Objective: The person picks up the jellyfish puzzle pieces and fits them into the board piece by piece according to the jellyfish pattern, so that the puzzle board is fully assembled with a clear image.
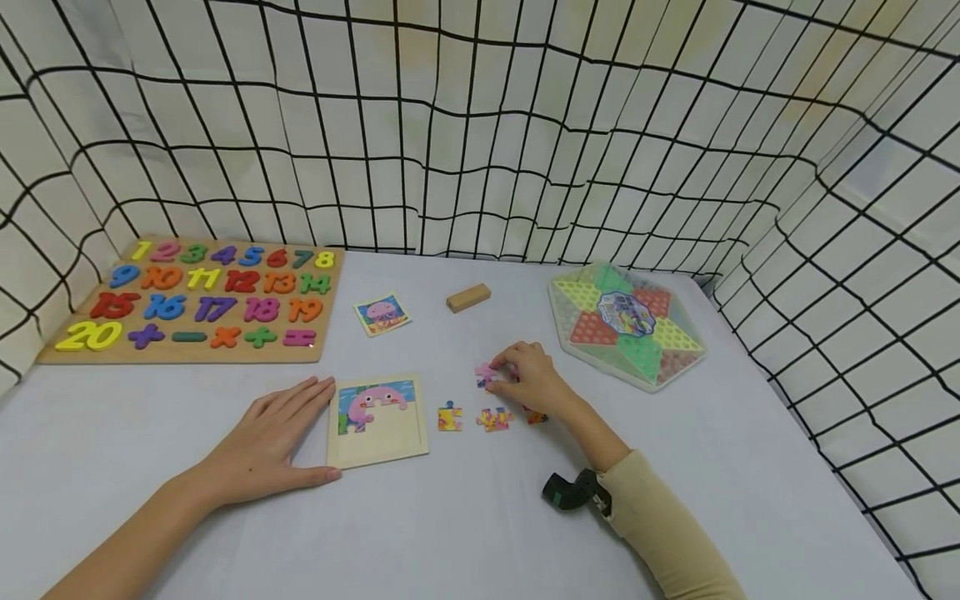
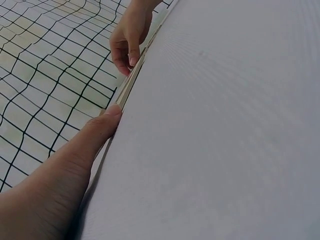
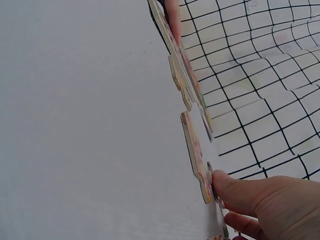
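1. The left hand (image 1: 262,442), fingers outstretched, touches the puzzle board (image 1: 393,440) along its 9 o'clock edge; fitted pieces (image 1: 384,393) fill its 12 o'clock side.
2. The right hand (image 1: 536,383), at the board's 2 o'clock, pinches a pink piece (image 1: 483,375) between thumb and fingers.
3. A yellow piece (image 1: 449,418) lies just beside the board, at 3 o'clock.
4. On the worktop (image 1: 435,533), a picture card (image 1: 382,314) lies at 12.

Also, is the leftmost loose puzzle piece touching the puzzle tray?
Apart: the head view shows a strip of white tabletop between the loose piece and the puzzle tray.
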The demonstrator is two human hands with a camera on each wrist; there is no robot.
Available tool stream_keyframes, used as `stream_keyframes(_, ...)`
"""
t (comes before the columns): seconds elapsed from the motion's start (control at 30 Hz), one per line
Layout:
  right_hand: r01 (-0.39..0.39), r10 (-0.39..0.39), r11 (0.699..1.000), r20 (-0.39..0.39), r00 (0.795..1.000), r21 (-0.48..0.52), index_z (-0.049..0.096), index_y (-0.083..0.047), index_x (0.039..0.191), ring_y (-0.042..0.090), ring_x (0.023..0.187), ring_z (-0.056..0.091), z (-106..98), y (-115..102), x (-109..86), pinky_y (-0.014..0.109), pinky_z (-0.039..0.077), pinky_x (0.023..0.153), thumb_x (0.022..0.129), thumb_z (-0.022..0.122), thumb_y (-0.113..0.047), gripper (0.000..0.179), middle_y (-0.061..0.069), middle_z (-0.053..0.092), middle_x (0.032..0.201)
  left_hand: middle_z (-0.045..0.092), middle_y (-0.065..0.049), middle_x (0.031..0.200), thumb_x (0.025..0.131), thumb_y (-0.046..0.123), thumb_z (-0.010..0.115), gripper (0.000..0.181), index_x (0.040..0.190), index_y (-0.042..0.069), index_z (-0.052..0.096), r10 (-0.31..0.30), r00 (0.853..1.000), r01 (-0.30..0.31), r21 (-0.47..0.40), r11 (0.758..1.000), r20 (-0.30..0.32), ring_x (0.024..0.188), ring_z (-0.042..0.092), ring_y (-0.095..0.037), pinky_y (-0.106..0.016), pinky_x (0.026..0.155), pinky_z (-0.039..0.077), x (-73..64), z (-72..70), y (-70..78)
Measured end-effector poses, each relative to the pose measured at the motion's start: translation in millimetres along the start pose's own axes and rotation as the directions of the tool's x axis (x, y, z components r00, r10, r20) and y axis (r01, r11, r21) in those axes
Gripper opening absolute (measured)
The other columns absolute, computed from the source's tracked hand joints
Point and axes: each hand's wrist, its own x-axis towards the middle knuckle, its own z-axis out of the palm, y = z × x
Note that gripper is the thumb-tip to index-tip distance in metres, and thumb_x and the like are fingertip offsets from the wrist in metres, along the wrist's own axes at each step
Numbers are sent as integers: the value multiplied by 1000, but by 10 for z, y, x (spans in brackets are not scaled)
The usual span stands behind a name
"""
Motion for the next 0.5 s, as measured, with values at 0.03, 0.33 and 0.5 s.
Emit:
stream_keyframes(0.03,-4,4,1000,-1,1000,6,66,-11,101,20,92,41,3,-4,0,39,32,77,78,73,-28,29,5,58,107,26,-14,147,71,73,55,105,143,2,27,0,1000,0,-1,1000,1,135,19,-31,-53,100,19,-2,0,0)
stream_keyframes(0.33,18,-15,997,-37,999,81,62,-11,100,16,86,44,18,-24,1,34,36,75,76,76,-23,30,-2,60,91,26,-14,147,72,71,55,103,142,1,28,3,1000,-3,-1,1000,-2,135,19,-32,-53,100,19,-11,-7,1)
stream_keyframes(0.5,77,-68,989,-69,995,125,59,-10,100,12,79,51,26,-29,-9,28,43,71,80,71,-16,24,-3,60,84,25,-14,148,73,71,55,103,143,2,26,-1,1000,1,-6,1000,13,135,18,-32,-53,100,18,-6,-15,0)
